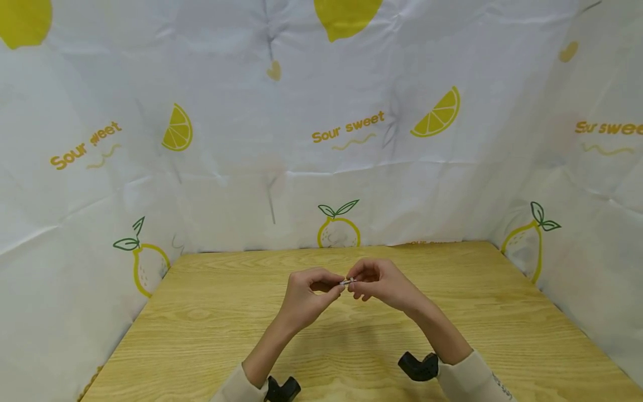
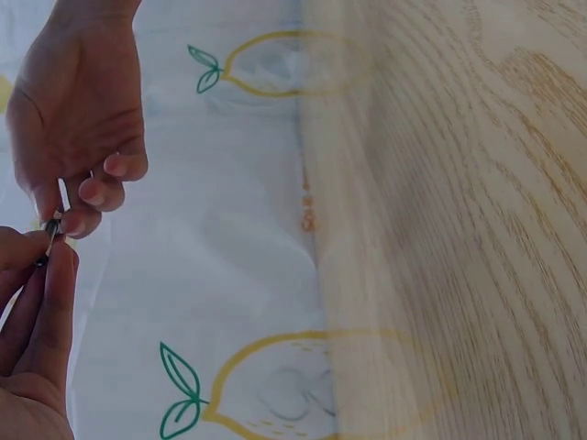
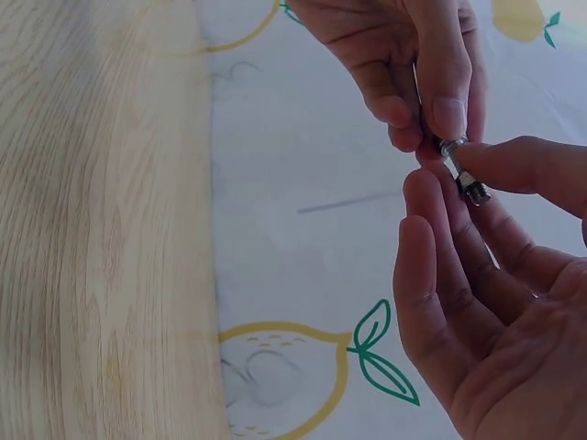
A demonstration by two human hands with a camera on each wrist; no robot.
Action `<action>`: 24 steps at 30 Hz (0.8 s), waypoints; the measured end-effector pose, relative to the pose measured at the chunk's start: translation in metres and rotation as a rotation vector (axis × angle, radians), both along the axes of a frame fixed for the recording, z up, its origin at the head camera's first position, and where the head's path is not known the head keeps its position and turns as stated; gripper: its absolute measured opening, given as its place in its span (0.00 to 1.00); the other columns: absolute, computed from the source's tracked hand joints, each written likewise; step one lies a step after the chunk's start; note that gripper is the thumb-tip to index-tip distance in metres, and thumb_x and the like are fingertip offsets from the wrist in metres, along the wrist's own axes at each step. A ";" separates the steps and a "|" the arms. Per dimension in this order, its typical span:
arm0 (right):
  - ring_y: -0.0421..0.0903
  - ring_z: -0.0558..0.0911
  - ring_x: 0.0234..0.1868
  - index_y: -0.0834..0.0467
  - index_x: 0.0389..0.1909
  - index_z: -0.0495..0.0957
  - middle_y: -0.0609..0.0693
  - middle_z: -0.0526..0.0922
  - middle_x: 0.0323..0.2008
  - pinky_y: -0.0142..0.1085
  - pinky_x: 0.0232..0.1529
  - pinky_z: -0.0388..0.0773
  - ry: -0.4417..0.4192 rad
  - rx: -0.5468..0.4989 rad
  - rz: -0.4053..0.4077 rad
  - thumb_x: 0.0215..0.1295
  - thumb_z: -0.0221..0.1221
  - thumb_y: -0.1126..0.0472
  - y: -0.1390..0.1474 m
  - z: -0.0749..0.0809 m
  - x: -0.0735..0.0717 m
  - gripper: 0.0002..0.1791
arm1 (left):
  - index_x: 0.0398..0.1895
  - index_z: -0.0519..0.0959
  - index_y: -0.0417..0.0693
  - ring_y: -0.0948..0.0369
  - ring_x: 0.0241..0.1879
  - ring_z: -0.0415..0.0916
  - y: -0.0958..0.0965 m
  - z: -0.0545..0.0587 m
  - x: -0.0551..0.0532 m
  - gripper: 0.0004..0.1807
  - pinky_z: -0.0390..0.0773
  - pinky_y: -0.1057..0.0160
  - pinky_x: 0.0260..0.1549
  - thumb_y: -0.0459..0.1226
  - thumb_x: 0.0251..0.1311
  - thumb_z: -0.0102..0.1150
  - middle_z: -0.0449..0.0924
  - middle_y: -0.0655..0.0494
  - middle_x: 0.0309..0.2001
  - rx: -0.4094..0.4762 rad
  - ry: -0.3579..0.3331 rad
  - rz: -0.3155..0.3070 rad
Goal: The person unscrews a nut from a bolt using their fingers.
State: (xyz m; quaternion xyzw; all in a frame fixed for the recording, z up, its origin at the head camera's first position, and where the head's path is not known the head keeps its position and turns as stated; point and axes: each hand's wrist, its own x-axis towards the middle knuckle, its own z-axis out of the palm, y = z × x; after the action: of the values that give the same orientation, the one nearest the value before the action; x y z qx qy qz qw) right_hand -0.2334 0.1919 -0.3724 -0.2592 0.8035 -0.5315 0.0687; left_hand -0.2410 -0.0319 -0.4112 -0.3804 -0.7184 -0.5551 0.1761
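Between both hands, over the middle of the table, is a small shiny metal bolt (image 1: pixel 346 282). The right wrist view shows its threaded end (image 3: pixel 478 194) sticking out past a nut (image 3: pixel 466 181). My left hand (image 1: pixel 307 296) pinches one end between thumb and fingertips, which hide part of it. On the other end, my right hand (image 1: pixel 384 285) has its thumb and index finger at the nut, with the remaining fingers loosely bent below. In the left wrist view the bolt (image 2: pixel 53 227) appears dark and small between the fingertips.
A light wood-grain table (image 1: pixel 226 324) lies under the hands. White cloth (image 1: pixel 226 195) with lemon prints and lettering hangs at its back and sides. Black wrist devices (image 1: pixel 419 367) sit at both cream sleeves (image 1: pixel 474 379).
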 end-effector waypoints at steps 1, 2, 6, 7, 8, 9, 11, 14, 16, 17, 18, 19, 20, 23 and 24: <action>0.42 0.86 0.34 0.67 0.48 0.80 0.58 0.86 0.36 0.37 0.36 0.87 0.008 -0.005 0.004 0.72 0.62 0.63 0.000 0.000 0.000 0.11 | 0.40 0.90 0.42 0.60 0.32 0.89 0.000 0.000 0.000 0.04 0.90 0.64 0.33 0.30 0.63 0.70 0.91 0.48 0.37 0.001 0.000 0.000; 0.42 0.86 0.34 0.67 0.48 0.79 0.58 0.85 0.35 0.36 0.35 0.87 0.017 -0.008 0.008 0.71 0.62 0.64 0.000 0.000 0.000 0.11 | 0.39 0.90 0.42 0.60 0.32 0.89 0.000 0.000 0.000 0.04 0.90 0.64 0.33 0.30 0.63 0.70 0.91 0.48 0.36 0.002 -0.001 0.001; 0.43 0.86 0.34 0.67 0.51 0.78 0.59 0.86 0.37 0.37 0.35 0.87 0.021 0.003 -0.007 0.71 0.63 0.63 -0.001 0.001 0.000 0.14 | 0.39 0.90 0.41 0.61 0.31 0.89 0.000 0.001 0.001 0.04 0.90 0.62 0.33 0.29 0.62 0.70 0.91 0.47 0.36 0.004 -0.004 0.001; 0.46 0.87 0.35 0.67 0.51 0.79 0.59 0.86 0.37 0.37 0.36 0.87 0.015 0.012 -0.014 0.72 0.63 0.61 -0.001 0.002 0.000 0.15 | 0.39 0.90 0.41 0.61 0.31 0.89 0.000 0.001 0.001 0.04 0.90 0.62 0.33 0.29 0.62 0.70 0.91 0.47 0.36 0.005 -0.006 0.000; 0.48 0.87 0.35 0.67 0.51 0.79 0.59 0.86 0.38 0.39 0.36 0.88 0.007 0.023 -0.022 0.73 0.63 0.59 -0.001 0.002 0.000 0.15 | 0.39 0.90 0.41 0.61 0.31 0.89 0.000 0.001 0.002 0.04 0.91 0.61 0.33 0.29 0.62 0.70 0.91 0.47 0.36 0.004 -0.009 0.001; 0.49 0.87 0.36 0.66 0.51 0.80 0.59 0.87 0.38 0.41 0.37 0.88 -0.004 0.034 -0.027 0.75 0.62 0.56 0.000 0.003 0.000 0.16 | 0.39 0.90 0.41 0.62 0.32 0.89 0.000 0.001 0.002 0.04 0.91 0.61 0.33 0.29 0.62 0.70 0.91 0.47 0.36 0.002 -0.010 0.002; 0.52 0.88 0.36 0.66 0.47 0.82 0.59 0.87 0.38 0.42 0.37 0.89 -0.031 0.058 -0.030 0.78 0.58 0.53 0.000 0.003 0.000 0.18 | 0.39 0.90 0.41 0.62 0.32 0.89 0.000 0.001 0.002 0.04 0.91 0.59 0.33 0.29 0.62 0.70 0.90 0.47 0.36 0.000 -0.009 0.004; 0.52 0.88 0.36 0.66 0.42 0.84 0.61 0.88 0.38 0.44 0.38 0.89 -0.047 0.076 -0.008 0.80 0.54 0.51 0.000 0.002 0.000 0.21 | 0.39 0.90 0.41 0.62 0.32 0.89 0.000 0.002 0.002 0.04 0.91 0.59 0.34 0.29 0.62 0.71 0.90 0.47 0.36 -0.007 -0.014 0.012; 0.53 0.88 0.36 0.66 0.42 0.84 0.60 0.88 0.37 0.44 0.38 0.89 -0.047 0.078 -0.004 0.80 0.54 0.52 0.000 0.002 -0.001 0.20 | 0.39 0.90 0.40 0.62 0.32 0.89 0.000 0.002 0.002 0.04 0.91 0.59 0.34 0.29 0.62 0.71 0.91 0.48 0.36 -0.008 -0.014 0.013; 0.54 0.88 0.36 0.66 0.42 0.85 0.60 0.88 0.37 0.45 0.38 0.89 -0.042 0.075 -0.004 0.80 0.55 0.52 0.000 0.002 -0.001 0.19 | 0.39 0.90 0.41 0.62 0.32 0.89 0.000 0.002 0.002 0.04 0.91 0.60 0.34 0.29 0.62 0.71 0.91 0.48 0.36 -0.008 -0.013 0.013; 0.55 0.88 0.36 0.65 0.43 0.85 0.60 0.88 0.37 0.45 0.38 0.89 -0.036 0.072 -0.005 0.79 0.56 0.53 0.000 0.002 -0.001 0.19 | 0.39 0.90 0.41 0.62 0.32 0.89 0.000 0.002 0.002 0.04 0.91 0.60 0.34 0.30 0.62 0.71 0.91 0.48 0.36 -0.008 -0.015 0.012; 0.55 0.88 0.36 0.65 0.44 0.84 0.59 0.88 0.37 0.45 0.38 0.89 -0.031 0.069 -0.008 0.78 0.57 0.54 0.001 0.001 -0.001 0.17 | 0.39 0.90 0.41 0.62 0.32 0.89 0.000 0.002 0.002 0.04 0.91 0.60 0.34 0.30 0.62 0.71 0.91 0.48 0.36 -0.008 -0.015 0.011; 0.54 0.88 0.36 0.66 0.45 0.84 0.59 0.88 0.37 0.44 0.38 0.89 -0.027 0.063 -0.010 0.78 0.58 0.55 0.001 0.001 -0.001 0.17 | 0.39 0.90 0.41 0.62 0.32 0.89 0.000 0.002 0.002 0.04 0.91 0.60 0.33 0.30 0.62 0.71 0.91 0.48 0.36 -0.008 -0.016 0.009; 0.50 0.88 0.36 0.68 0.48 0.82 0.61 0.88 0.38 0.40 0.37 0.89 -0.018 0.045 -0.013 0.76 0.59 0.57 0.002 0.001 0.000 0.15 | 0.39 0.90 0.42 0.62 0.32 0.89 0.001 0.002 0.002 0.04 0.91 0.60 0.33 0.30 0.62 0.71 0.91 0.48 0.36 -0.009 -0.019 0.008; 0.49 0.87 0.35 0.68 0.48 0.82 0.61 0.88 0.38 0.39 0.37 0.88 -0.015 0.037 -0.012 0.75 0.59 0.58 0.002 0.001 0.000 0.15 | 0.39 0.90 0.42 0.62 0.32 0.89 0.001 0.002 0.002 0.04 0.91 0.60 0.33 0.30 0.62 0.71 0.91 0.48 0.36 -0.009 -0.020 0.007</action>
State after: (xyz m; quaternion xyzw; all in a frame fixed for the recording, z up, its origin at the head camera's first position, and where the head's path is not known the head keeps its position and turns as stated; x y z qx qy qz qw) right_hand -0.2334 0.1940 -0.3717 -0.2492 0.8141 -0.5190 0.0761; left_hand -0.2387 -0.0311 -0.4090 -0.3729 -0.7240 -0.5552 0.1691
